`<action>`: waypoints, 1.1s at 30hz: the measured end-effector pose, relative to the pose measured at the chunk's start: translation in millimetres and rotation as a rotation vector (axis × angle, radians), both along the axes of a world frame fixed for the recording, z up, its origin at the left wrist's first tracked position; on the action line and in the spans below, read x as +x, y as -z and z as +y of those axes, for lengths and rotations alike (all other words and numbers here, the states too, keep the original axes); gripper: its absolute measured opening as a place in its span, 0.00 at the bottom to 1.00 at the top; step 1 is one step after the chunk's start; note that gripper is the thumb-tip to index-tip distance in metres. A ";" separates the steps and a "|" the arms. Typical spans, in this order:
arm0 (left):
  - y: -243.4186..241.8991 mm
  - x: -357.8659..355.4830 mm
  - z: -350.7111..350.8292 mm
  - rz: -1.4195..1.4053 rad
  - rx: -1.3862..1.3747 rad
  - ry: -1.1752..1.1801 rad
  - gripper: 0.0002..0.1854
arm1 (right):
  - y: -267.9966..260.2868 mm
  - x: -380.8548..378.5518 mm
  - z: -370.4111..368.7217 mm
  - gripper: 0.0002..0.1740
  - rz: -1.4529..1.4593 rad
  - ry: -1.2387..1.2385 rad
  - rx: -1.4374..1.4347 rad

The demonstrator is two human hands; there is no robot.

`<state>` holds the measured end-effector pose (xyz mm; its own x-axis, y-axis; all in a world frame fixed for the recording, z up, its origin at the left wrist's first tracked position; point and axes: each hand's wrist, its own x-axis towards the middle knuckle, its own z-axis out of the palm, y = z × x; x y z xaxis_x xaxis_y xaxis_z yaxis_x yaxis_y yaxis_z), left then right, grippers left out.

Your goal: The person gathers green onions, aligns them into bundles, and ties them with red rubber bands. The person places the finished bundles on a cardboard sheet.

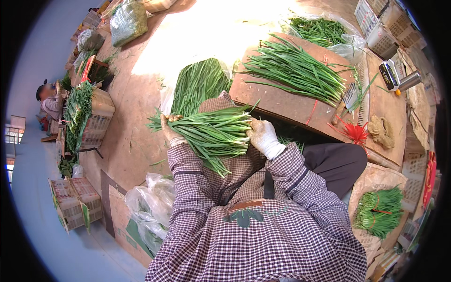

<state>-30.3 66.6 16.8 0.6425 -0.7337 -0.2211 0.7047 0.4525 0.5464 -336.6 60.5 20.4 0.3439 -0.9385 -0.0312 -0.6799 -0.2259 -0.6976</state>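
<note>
A loose bunch of garlic chives (215,132) lies across my lap, pale cut ends to the right. My left hand (172,127), in a soiled glove, grips its leafy side at the left. At the pale ends, my right hand (261,135), in a whitish glove, closes its fingers on the stalks. More long chives (201,84) fill a plastic-lined pile just beyond my knee. Another heap of chives (299,70) rests on a wooden board (267,93) at the upper right, beside a broad-bladed knife (343,102) and red ties (354,132).
Tied chive bundles (378,211) sit on sacking at the right. A metal cylinder (410,80) and a crumpled glove (381,132) lie by the board. Plastic bags (151,201) stand at my left. A co-worker (51,102) sits at the far left behind a chive-topped crate (97,120).
</note>
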 end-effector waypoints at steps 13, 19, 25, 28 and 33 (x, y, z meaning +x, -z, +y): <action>16.2 36.6 17.6 0.201 -0.294 0.192 0.14 | -44.5 -3.0 0.0 0.31 -0.405 -0.323 0.753; -15.1 46.1 13.1 0.118 -0.533 0.341 0.16 | -2.4 -59.1 26.8 0.05 -0.458 -0.661 -0.083; -50.6 30.7 10.5 0.075 -0.641 0.500 0.18 | -23.2 -118.3 30.2 0.26 0.575 -0.245 -0.034; -63.9 14.9 2.3 0.035 -0.758 0.574 0.18 | -75.3 -74.0 14.2 0.36 0.023 -0.109 -0.203; -84.4 -10.1 -1.3 -0.142 -0.839 0.632 0.14 | -106.9 25.3 -3.3 0.59 -0.095 -0.458 -0.101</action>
